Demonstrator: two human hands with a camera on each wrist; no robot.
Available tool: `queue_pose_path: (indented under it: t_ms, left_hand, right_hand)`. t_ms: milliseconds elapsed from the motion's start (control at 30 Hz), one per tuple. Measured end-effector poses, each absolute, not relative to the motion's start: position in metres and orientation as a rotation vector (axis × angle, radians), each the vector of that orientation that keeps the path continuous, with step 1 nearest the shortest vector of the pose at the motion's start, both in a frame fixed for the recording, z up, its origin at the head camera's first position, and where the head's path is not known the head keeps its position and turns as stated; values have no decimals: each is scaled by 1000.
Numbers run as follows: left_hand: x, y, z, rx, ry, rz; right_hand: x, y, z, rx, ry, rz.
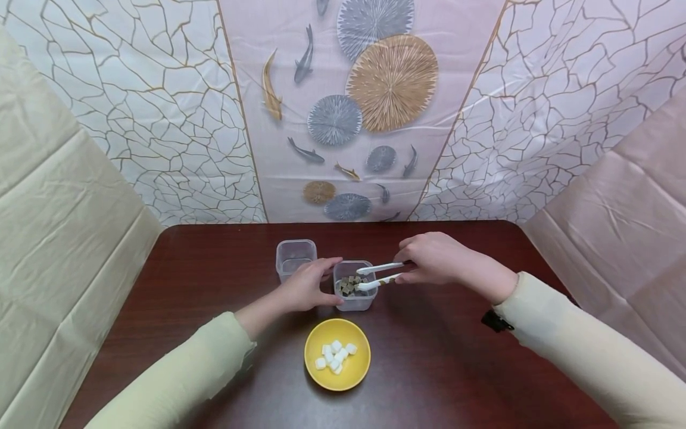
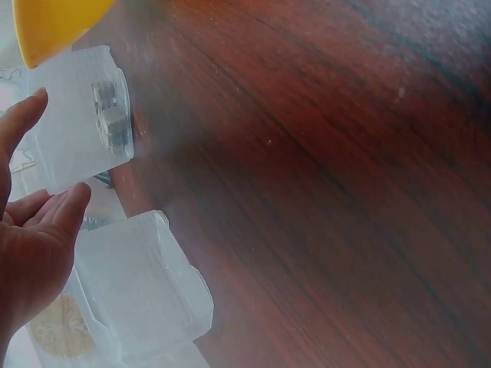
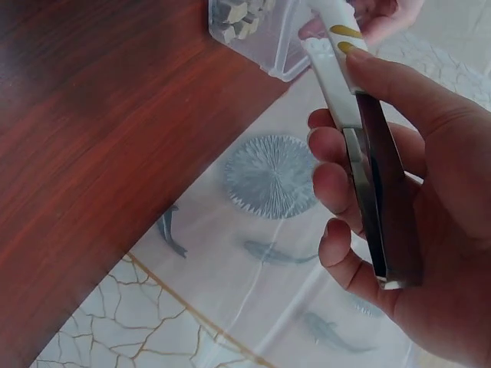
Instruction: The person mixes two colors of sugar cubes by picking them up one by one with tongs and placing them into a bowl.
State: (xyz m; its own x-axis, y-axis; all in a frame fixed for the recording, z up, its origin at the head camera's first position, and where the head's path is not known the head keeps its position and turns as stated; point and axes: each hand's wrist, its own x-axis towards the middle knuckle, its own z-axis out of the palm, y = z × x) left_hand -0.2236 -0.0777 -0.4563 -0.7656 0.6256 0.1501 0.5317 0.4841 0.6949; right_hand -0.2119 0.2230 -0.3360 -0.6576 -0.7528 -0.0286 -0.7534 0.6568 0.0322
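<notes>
While the right hand (image 1: 434,259) pinches parted, white-tipped tongs (image 1: 377,283) near brown cubes (image 1: 348,286), the left hand (image 1: 306,287) grips the clear plastic container (image 1: 355,304) holding them on the tabletop (image 1: 439,351).

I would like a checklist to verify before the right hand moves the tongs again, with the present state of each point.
1. Tongs held in the right hand: ok.
2. Left hand at the front tub, thumb on the near side, fingers on the far side: ok.
3. Brown cubes inside that tub: ok.
4. Tong tips closed together: not ok, a gap shows between them in the head view.
5. White cubes all within the yellow bowl: ok.
6. Firmness of the left hand's hold: cannot tell from these pictures.
</notes>
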Motion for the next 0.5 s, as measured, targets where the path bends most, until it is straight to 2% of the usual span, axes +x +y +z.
queue_pose_path:
  t_ms: [500]
  left_hand:
    - [-226,-79,-458,1064,2596,1166]
  right_hand:
    - [-227,177,-351,-1399,2806,434]
